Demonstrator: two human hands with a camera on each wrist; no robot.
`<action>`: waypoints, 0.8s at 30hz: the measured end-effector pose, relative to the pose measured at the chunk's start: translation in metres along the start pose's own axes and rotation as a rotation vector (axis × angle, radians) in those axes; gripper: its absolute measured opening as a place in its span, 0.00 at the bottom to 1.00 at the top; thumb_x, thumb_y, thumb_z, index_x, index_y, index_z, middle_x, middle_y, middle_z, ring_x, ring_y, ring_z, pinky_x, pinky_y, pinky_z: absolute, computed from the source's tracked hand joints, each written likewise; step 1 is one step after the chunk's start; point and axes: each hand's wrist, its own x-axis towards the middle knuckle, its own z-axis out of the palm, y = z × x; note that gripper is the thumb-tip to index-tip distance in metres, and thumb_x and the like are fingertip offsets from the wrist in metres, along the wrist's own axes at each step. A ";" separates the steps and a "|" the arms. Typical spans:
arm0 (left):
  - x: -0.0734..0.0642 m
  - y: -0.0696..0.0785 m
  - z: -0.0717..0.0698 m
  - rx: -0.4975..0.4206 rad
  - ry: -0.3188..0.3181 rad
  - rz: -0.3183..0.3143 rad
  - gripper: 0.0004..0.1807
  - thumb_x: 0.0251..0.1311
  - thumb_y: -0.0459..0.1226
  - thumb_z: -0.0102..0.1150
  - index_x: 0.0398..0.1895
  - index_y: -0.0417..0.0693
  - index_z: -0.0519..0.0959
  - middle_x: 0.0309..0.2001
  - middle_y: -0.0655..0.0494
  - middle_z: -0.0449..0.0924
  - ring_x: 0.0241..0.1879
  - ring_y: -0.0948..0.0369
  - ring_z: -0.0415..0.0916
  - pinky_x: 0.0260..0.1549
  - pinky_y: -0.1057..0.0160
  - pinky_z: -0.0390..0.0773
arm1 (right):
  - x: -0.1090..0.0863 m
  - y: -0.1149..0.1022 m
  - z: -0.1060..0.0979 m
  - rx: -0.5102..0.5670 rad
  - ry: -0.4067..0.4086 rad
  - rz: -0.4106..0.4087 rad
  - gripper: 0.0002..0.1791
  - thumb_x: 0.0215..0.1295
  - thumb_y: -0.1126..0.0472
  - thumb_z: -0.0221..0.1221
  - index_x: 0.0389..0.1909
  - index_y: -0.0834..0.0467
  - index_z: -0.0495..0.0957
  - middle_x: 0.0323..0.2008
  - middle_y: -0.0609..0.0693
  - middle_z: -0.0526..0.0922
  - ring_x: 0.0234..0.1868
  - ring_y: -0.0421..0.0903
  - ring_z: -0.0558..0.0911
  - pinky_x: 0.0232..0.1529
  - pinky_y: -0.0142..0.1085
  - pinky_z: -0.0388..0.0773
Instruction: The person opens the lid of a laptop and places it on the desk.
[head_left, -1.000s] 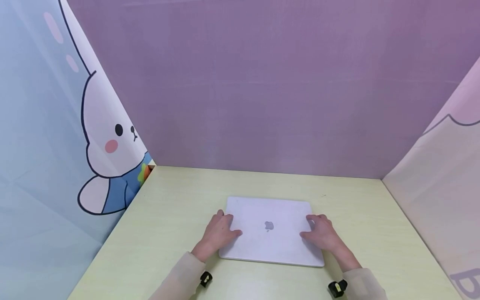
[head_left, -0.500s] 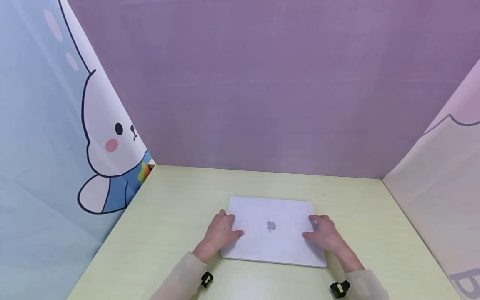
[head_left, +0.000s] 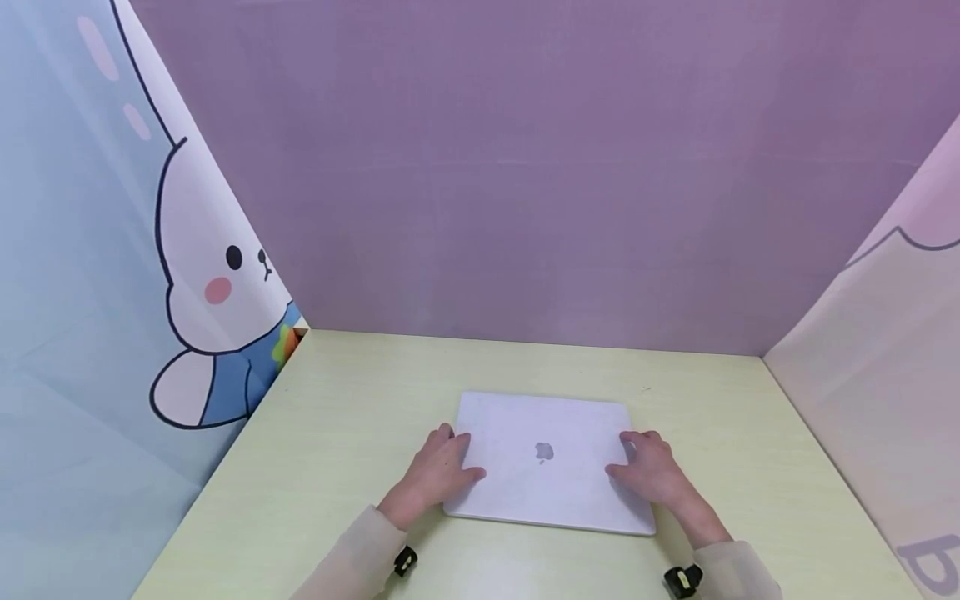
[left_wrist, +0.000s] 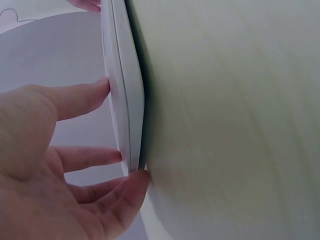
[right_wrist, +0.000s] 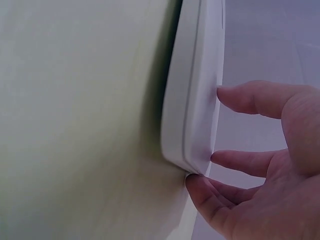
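A closed silver laptop (head_left: 543,492) with a dark apple logo lies flat on the table, lid up. At its left side my left hand (head_left: 435,471) holds on, thumb and index tip on the lid and the other fingers bent against the side edge. My right hand (head_left: 651,468) grips the opposite side in much the same way. In the left wrist view, the left thumb (left_wrist: 82,100) touches the lid near the rim. The right wrist view has the right thumb (right_wrist: 250,97) on the lid, with lower fingers (right_wrist: 212,197) at the corner edge.
The pale wooden table (head_left: 360,383) ends at a purple back wall (head_left: 525,183). Blue cloth with a rabbit print (head_left: 217,250) hangs on the left, and pale cloth (head_left: 885,375) on the right. Black wrist cameras sit below both sleeves.
The laptop has shifted slightly to the right, both hands staying at its sides. In the last half second it has barely moved.
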 end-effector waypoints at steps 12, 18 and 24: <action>-0.027 -0.010 -0.007 0.138 -0.073 0.167 0.33 0.71 0.47 0.58 0.68 0.31 0.70 0.66 0.32 0.68 0.62 0.38 0.68 0.53 0.40 0.76 | -0.020 -0.011 0.006 -0.036 0.054 -0.039 0.34 0.62 0.55 0.66 0.61 0.74 0.72 0.60 0.75 0.68 0.60 0.71 0.69 0.59 0.62 0.71; -0.034 -0.013 -0.009 0.179 -0.164 0.180 0.37 0.75 0.53 0.49 0.75 0.35 0.62 0.76 0.33 0.56 0.72 0.38 0.60 0.63 0.38 0.68 | -0.022 -0.017 0.004 -0.056 0.087 -0.124 0.32 0.64 0.54 0.66 0.60 0.74 0.74 0.57 0.70 0.74 0.59 0.69 0.72 0.60 0.61 0.72; -0.036 -0.013 -0.011 0.146 -0.238 0.163 0.43 0.74 0.59 0.47 0.79 0.40 0.56 0.79 0.37 0.48 0.75 0.38 0.52 0.68 0.36 0.61 | -0.023 -0.025 0.006 -0.109 0.102 -0.201 0.31 0.63 0.51 0.67 0.57 0.71 0.77 0.57 0.68 0.76 0.60 0.67 0.74 0.58 0.60 0.74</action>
